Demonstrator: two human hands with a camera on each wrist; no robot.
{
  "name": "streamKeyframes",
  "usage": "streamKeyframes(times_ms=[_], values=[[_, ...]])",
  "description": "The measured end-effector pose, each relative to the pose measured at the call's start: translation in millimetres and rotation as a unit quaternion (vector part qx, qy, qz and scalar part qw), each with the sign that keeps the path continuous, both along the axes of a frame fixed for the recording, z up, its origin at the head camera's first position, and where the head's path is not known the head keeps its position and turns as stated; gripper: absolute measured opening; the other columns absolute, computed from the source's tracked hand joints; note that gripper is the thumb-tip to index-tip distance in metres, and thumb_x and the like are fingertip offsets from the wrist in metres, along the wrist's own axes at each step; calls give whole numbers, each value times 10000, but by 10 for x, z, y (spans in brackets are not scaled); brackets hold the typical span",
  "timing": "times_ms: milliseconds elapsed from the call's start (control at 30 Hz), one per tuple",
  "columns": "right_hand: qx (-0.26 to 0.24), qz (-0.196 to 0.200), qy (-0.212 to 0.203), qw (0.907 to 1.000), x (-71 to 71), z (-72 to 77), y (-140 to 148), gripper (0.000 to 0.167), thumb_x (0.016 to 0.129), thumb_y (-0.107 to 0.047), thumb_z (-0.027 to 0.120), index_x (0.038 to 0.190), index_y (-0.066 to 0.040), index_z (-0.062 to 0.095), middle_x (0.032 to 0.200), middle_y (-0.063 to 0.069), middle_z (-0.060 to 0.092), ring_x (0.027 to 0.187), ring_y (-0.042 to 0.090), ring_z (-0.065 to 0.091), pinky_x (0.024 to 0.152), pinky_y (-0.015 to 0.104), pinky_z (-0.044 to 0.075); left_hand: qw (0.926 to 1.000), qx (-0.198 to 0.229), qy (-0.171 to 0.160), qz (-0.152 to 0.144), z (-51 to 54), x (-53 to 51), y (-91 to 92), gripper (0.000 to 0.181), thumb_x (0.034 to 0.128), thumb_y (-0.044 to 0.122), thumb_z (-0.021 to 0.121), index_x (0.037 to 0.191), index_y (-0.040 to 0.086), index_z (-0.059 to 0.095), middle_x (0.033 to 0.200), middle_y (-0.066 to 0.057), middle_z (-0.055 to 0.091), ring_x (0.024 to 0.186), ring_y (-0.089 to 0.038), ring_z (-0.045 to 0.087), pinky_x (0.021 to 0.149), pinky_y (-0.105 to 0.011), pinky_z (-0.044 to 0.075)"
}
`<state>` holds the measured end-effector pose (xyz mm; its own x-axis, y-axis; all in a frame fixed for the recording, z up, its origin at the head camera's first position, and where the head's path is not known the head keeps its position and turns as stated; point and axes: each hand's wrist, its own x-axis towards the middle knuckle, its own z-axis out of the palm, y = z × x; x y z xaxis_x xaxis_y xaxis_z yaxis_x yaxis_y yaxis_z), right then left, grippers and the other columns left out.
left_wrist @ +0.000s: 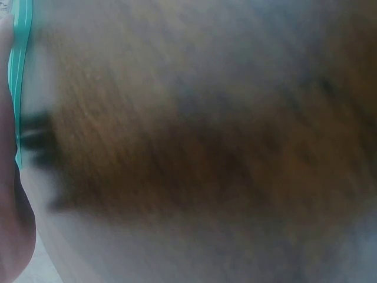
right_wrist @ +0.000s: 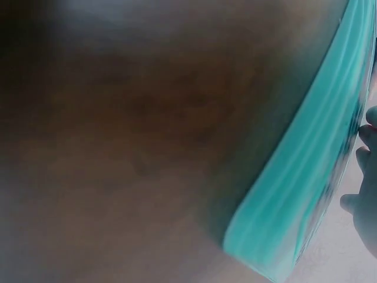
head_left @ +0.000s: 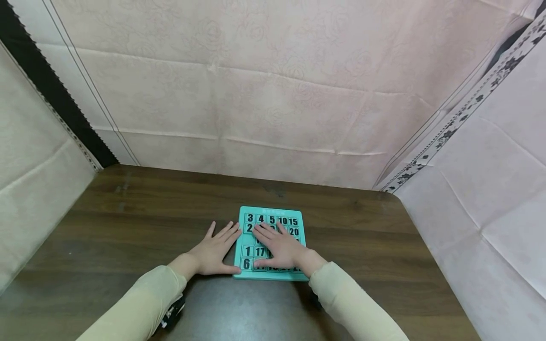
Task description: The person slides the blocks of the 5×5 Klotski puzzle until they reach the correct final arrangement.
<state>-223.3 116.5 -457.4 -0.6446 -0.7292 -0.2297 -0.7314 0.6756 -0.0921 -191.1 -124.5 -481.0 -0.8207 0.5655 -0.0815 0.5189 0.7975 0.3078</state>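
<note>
A flat turquoise board (head_left: 251,274) with a grid of black-numbered tiles lies on the wooden table. My left hand (head_left: 212,255) is spread at its left edge, the fingertips and thumb tip touching that edge. Across the tiles lies my right hand (head_left: 285,250), palm down with fingers extended, hiding many of the numbers. In the left wrist view, part of the left hand (left_wrist: 10,194) shows beside the board's edge (left_wrist: 22,53). The right wrist view shows the board's thick side (right_wrist: 294,177) and fingers of the right hand (right_wrist: 366,194) over its top.
The brown wooden table (head_left: 149,213) surrounds the board. A pale patterned cloth (head_left: 256,104) hangs behind the table's far edge, with more cloth at the left and right sides. A dark object (head_left: 172,312) is at the left wrist, partly under the sleeve.
</note>
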Motion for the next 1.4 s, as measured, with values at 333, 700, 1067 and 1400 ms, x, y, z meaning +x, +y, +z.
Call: streamKeyframes(times_ms=[333, 700, 1067, 1400], values=[[69, 628, 189, 9978, 191, 3, 52, 871, 862, -717, 344, 1520, -194, 116, 1586, -40, 109, 1468, 158, 74, 1165, 512, 100, 10000, -33, 22, 29, 3, -12, -19, 1023, 773, 745, 493, 1500, 87, 203, 1579, -95, 133, 1461, -287, 97, 1116, -621, 1], [29, 1080, 45, 9941, 330, -19, 66, 859, 870, -696, 367, 1520, -203, 98, 1587, -61, 70, 1468, 146, 46, 1166, 519, 69, 10000, 14, 21, 4, 19, -9, -13, 1013, 780, 725, 509, 1497, 75, 209, 1576, -106, 141, 1459, -297, 106, 1111, -627, 7], [147, 939, 147, 9954, 272, -18, 43, 860, 867, -702, 360, 1520, -201, 109, 1587, -59, 79, 1468, 146, 56, 1169, 508, 75, 10000, 75, -55, 1, 5, 0, 1, 1022, 776, 737, 497, 1494, 67, 214, 1574, -114, 147, 1459, -302, 103, 1110, -630, 10], [191, 599, 240, 9977, 173, -12, 5, 865, 863, -725, 319, 1520, -200, 113, 1586, -67, 82, 1467, 141, 63, 1169, 507, 82, 10000, 70, -47, 13, 21, 9, 15, 1015, 776, 733, 502, 1491, 67, 225, 1574, -110, 154, 1459, -301, 106, 1113, -627, 14]])
